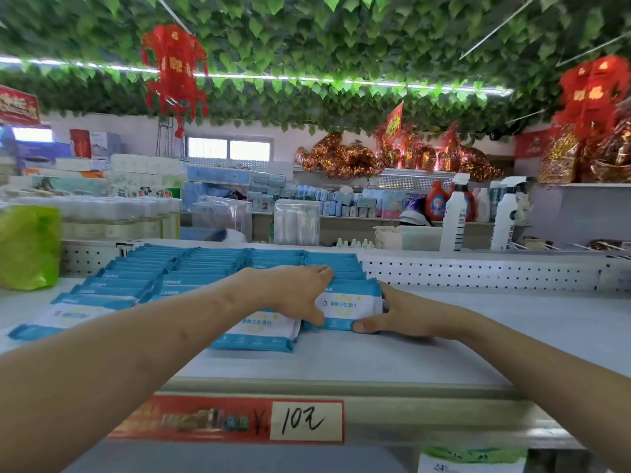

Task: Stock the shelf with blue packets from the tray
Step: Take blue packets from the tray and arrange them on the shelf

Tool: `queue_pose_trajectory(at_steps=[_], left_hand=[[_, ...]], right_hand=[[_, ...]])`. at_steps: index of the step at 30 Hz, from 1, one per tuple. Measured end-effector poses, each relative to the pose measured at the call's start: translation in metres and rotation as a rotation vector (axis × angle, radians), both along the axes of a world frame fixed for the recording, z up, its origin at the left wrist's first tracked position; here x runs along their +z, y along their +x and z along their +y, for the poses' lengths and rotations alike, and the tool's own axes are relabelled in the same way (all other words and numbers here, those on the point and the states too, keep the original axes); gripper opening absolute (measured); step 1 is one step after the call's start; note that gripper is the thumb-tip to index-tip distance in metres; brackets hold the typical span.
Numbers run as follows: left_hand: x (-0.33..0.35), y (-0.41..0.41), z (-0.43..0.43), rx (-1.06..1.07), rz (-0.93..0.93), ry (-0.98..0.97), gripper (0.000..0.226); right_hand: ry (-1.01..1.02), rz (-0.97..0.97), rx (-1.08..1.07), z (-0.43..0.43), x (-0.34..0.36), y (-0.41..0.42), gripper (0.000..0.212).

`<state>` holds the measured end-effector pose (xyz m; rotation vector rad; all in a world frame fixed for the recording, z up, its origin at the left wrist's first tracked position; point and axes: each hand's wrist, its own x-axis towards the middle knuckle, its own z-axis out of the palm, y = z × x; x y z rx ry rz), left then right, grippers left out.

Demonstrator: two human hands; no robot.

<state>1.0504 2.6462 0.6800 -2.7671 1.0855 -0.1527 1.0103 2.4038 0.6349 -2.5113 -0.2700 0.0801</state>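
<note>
Several rows of blue and white packets [191,271] lie overlapped on the white top shelf [495,322]. At the front of the rightmost row sits one packet [351,307], held from both sides. My left hand [300,291] lies across its left edge, fingers stretched back over the row and thumb pressed on the front. My right hand [399,315] grips its right end, thumb under the front corner. Another front packet [259,331] lies just left of it, partly under my left wrist. No tray is in view.
A green bag [29,247] stands at the shelf's left end. A perforated white back rail [478,273] runs behind the packets. A handwritten price tag [305,421] hangs on the shelf's front edge. White spray bottles [454,216] stand behind, right.
</note>
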Motion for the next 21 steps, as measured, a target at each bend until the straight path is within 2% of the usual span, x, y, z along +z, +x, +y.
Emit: queue_pose_trajectory(at_steps=[3,5,7,12,15,21], left_hand=[[0.000,0.011,-0.004,0.024,-0.064,0.005,0.076],[-0.001,0.018,-0.007,0.032,-0.080,0.000,0.063],[0.000,0.026,-0.007,0.040,-0.066,-0.012,0.062],[0.008,0.034,-0.007,0.075,0.075,-0.057,0.093],[0.009,0.033,-0.012,0.057,0.073,-0.040,0.110],[0.009,0.043,-0.021,0.061,0.079,-0.017,0.121]], right_hand=[[-0.064,-0.027,0.004,0.005,0.005,0.007,0.081],[-0.107,-0.048,-0.001,0.008,0.008,0.013,0.080],[-0.131,-0.066,0.021,0.009,0.010,0.020,0.080],[-0.031,-0.082,0.042,0.009,0.003,0.030,0.078],[0.052,-0.076,0.068,0.011,-0.001,0.030,0.074],[0.128,-0.018,0.021,0.005,-0.003,0.046,0.098]])
